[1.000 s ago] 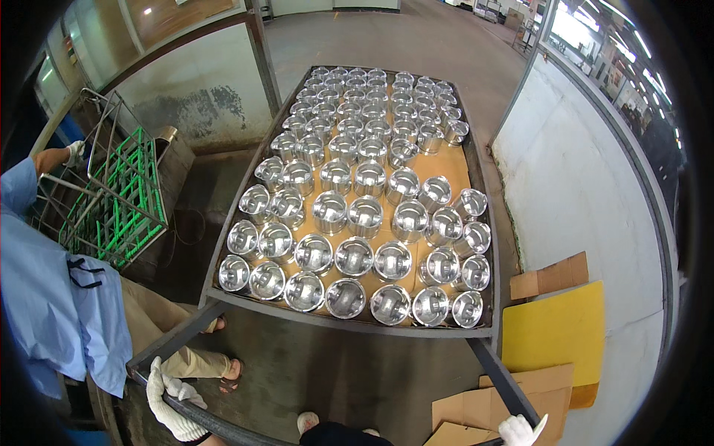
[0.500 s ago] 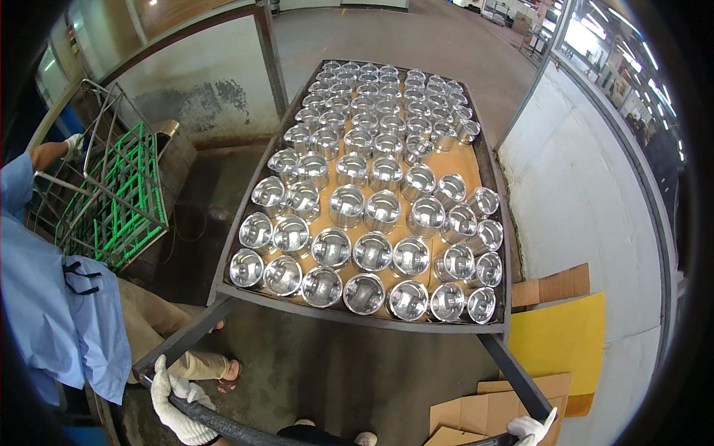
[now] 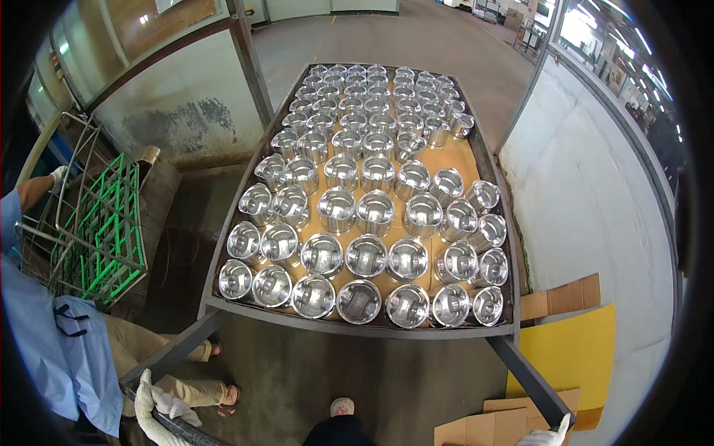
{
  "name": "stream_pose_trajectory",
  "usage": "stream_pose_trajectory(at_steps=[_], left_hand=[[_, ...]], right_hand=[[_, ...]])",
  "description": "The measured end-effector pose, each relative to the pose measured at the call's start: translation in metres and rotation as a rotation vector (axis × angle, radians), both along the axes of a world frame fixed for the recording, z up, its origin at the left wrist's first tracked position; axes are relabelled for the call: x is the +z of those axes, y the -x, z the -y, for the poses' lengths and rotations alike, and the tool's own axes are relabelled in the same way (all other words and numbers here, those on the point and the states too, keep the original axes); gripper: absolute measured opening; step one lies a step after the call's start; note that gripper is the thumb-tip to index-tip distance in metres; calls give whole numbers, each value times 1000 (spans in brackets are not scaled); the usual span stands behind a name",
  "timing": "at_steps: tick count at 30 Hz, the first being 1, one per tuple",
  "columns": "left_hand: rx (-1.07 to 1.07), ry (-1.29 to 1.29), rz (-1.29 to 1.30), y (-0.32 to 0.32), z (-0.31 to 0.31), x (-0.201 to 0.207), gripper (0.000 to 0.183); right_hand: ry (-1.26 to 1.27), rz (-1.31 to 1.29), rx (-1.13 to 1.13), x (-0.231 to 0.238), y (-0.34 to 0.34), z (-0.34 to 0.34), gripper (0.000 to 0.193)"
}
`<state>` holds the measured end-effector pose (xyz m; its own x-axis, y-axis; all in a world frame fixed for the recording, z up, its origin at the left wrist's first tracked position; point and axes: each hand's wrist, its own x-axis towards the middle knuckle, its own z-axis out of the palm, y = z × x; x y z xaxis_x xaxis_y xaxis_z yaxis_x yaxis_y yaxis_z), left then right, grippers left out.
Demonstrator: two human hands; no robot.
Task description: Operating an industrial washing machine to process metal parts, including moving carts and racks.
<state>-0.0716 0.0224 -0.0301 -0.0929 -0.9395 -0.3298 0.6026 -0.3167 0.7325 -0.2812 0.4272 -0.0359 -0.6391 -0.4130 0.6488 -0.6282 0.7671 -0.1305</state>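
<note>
A: What worries you about that cart (image 3: 357, 329)?

B: The cylinders (image 3: 375, 212). They stand in rows with gaps between, and I see nothing strapping them. A jolt or sharp turn could slide them together, dent them or tip one, most easily around the bare card (image 3: 450, 160) toward the cart's right edge.

A: And beside it?

B: The near right corner sits near the cardboard (image 3: 561, 297) and yellow sheet (image 3: 569, 349) by the right wall (image 3: 595, 171); a swing that way could snag them. Off the near left corner, a co-worker's foot (image 3: 229, 399) is close to the handle (image 3: 175, 346), so a careless tug could strike it.

A: How are the hands set?

B: The left hand (image 3: 167, 407) curls round the handle's left end. The right hand (image 3: 547, 435) is at the right end, cut off by the view's lower edge; I cannot tell how fully it closes.

A: Which way does the cart point?

B: It stands ahead of the person. Its long axis runs away from them, between the left wall (image 3: 167, 123) and the right, far edge toward the floor (image 3: 372, 41) beyond.
</note>
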Motion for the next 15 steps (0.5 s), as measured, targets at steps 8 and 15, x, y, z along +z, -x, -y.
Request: stream_pose_trajectory(at_steps=[8, 15], left_hand=[[-18, 59, -86, -26, 2, -18, 26], [92, 79, 18, -22, -8, -24, 27]], right_hand=[[319, 163, -228, -19, -18, 1, 45], [539, 179, -263, -13, -27, 15, 3]])
